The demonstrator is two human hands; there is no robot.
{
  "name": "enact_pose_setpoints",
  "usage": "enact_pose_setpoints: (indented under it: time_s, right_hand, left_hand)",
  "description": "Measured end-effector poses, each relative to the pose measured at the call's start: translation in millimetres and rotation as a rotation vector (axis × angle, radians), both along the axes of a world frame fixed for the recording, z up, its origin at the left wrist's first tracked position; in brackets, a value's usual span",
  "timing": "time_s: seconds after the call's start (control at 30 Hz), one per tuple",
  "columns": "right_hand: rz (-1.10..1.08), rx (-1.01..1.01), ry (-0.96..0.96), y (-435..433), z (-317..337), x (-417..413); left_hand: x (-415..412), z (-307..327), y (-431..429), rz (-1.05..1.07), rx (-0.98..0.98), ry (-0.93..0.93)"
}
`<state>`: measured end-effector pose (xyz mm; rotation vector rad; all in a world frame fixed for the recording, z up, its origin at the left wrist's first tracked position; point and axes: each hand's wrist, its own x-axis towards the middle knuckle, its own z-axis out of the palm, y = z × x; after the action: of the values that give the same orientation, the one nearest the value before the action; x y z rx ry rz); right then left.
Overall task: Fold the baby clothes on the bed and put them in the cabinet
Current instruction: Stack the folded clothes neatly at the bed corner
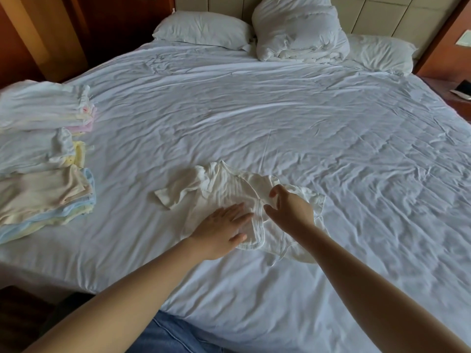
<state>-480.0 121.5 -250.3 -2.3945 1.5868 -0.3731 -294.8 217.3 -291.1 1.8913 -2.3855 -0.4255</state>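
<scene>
Flatten the white ribbed cotton baby garment, crumpled near the front middle of the white-sheeted bed, before folding: pin with the left hand, flat and straight-fingered on the cloth, then smooth outward with the right hand, thumb and fingers curved apart, pinching nothing.

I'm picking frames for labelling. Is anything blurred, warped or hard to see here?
Head view: the stacks at left are smeared; the bed's edges bow from the wide lens; light is soft, no glare; the white garment barely stands out from the sheet.
</scene>
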Motion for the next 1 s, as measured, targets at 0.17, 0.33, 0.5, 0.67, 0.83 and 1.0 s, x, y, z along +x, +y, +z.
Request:
enact_pose_setpoints:
  time_s: [0.17, 0.33, 0.5, 0.67, 0.83, 1.0]
  right_hand:
    - [0.223, 0.09, 0.212, 11, -7, -16]
    - [0.235, 0.003, 0.129, 15, -4, -34]
    - [0.078, -0.124, 0.066, -1, 6, -57]
    - [-0.026, -0.023, 0.075, -7, -5, -68]
    - [-0.068, 0.027, -0.139, -8, 20, -52]
    - [0.06, 0.483, -0.383, -3, 41, -22]
  left_hand:
    - [-21, -3, -1, -0.085, 0.009, 0.056]
    - [-25, 17, -11, -0.028, -0.015, 0.176]
    - [-35, 26, -15, 0.0, -0.014, 0.187]
    - [-48, 20, -18, 0.043, 0.118, 0.222]
    - [-48, 28, -25, 0.171, 0.173, 0.445]
    - [-51, 36, -34, 0.494, 0.181, 0.963]
